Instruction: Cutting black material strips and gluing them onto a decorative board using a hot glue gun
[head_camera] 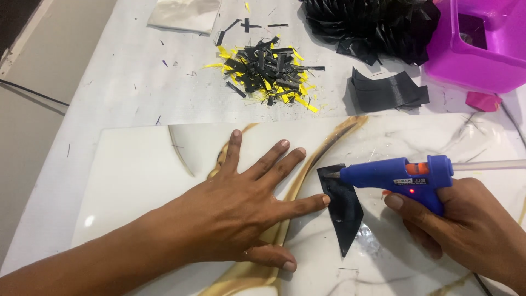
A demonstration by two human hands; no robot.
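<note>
My right hand (pixel 463 222) grips a blue glue gun (pixel 402 178) with an orange trigger and a lit red lamp. Its nozzle touches the top corner of a black pointed paper piece (pixel 342 211) lying on a glossy marble-patterned board (pixel 137 175). My left hand (pixel 246 211) lies flat on the board with fingers spread. Its index fingertip presses the left edge of the black piece. A clear glue stick (pixel 487 164) juts from the back of the gun to the right.
A heap of black and yellow paper scraps (pixel 266 68) lies behind the board. Folded black paper pieces (pixel 386 90) and a black paper mass (pixel 372 24) sit at the back right beside a magenta plastic container (pixel 482 49). A silvery sheet (pixel 183 15) lies at the top.
</note>
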